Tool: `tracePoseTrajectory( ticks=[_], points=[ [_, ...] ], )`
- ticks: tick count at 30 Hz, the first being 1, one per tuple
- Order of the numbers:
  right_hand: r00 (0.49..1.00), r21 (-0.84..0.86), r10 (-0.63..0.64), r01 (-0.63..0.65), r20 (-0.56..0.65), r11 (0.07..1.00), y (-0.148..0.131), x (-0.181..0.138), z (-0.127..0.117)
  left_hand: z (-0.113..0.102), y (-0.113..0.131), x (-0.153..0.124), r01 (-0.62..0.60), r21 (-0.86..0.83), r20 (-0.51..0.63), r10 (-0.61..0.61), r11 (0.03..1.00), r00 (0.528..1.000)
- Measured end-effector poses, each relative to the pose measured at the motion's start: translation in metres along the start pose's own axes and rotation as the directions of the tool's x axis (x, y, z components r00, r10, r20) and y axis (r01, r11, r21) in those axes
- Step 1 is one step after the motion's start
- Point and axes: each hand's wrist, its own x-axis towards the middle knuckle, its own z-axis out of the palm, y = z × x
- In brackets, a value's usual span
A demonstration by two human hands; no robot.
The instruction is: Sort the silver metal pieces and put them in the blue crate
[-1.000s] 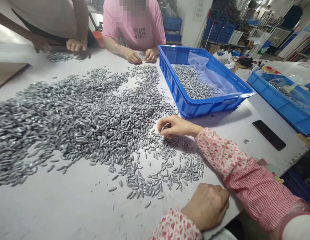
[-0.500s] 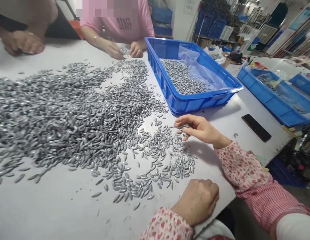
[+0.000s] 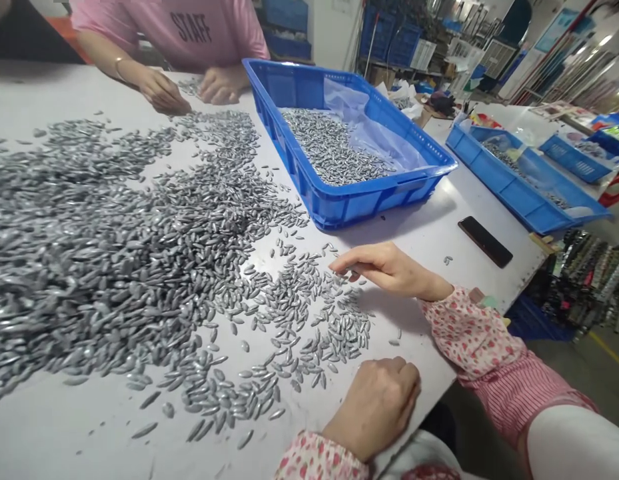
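Small silvery-grey pieces, oval with pointed ends (image 3: 189,240), lie heaped and scattered over the white table (image 3: 79,447). My right hand (image 3: 389,267) reaches over the thin near spread of pieces (image 3: 299,287). Its fingers are drawn together, and a bit of one grey piece shows between the thumb and fingers. Closer to me, my left hand (image 3: 374,407) rests on the table by its edge, fingers curled under. Whatever it may hold is hidden. Both arms wear strawberry-print sleeve covers.
Beyond my right hand stands a blue crate (image 3: 334,200) holding similar pieces and clear plastic sheeting. A phone (image 3: 485,241) lies to the right, near another blue tray (image 3: 529,180). Across the table, a co-worker's hands (image 3: 164,92) handle pieces.
The view has turned right, so everything sits further left. My right hand's fingers have closed together; several pieces that showed at them earlier are gone from view. My left hand stays put.
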Motion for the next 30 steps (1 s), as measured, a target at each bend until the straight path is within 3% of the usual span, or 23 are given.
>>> tracePoseTrajectory(
  ticks=[5,13,16,20,23,25,28,30],
  points=[
    [1.000,0.082,-0.002,0.004,-0.024,0.997,0.004,-0.006,0.000,0.000,0.000,0.000,0.000,-0.009,0.009,0.000,1.000,1.000],
    [0.982,0.229,-0.005,-0.038,0.187,0.973,-0.007,-0.013,-0.007,0.000,0.000,-0.001,-0.003,0.004,0.024,0.003,1.000,1.000],
    [0.992,0.200,0.034,-0.058,0.123,0.978,-0.005,-0.016,-0.009,0.000,0.001,-0.001,-0.013,0.021,0.024,0.012,1.000,1.000],
    [0.979,0.065,0.192,-0.188,-0.065,0.980,0.011,-0.028,-0.018,-0.004,0.002,0.001,-0.045,0.032,0.058,0.043,0.998,0.997],
    [0.949,-0.209,0.257,-0.292,-0.180,0.933,0.030,-0.041,-0.028,-0.006,0.003,0.003,-0.051,0.075,0.052,0.047,0.996,0.998],
    [0.930,-0.392,0.295,-0.362,-0.221,0.846,0.040,-0.049,-0.031,-0.006,0.003,0.004,-0.007,0.135,0.014,0.005,0.991,1.000],
    [0.929,-0.514,0.345,-0.364,-0.136,0.776,0.042,-0.059,-0.024,-0.004,0.001,0.002,0.118,0.232,-0.104,-0.096,0.966,0.990],
    [0.948,-0.456,0.309,-0.243,0.073,0.856,0.035,-0.061,-0.015,-0.004,-0.001,0.001,0.216,0.261,-0.226,-0.158,0.941,0.961]
  ],
)
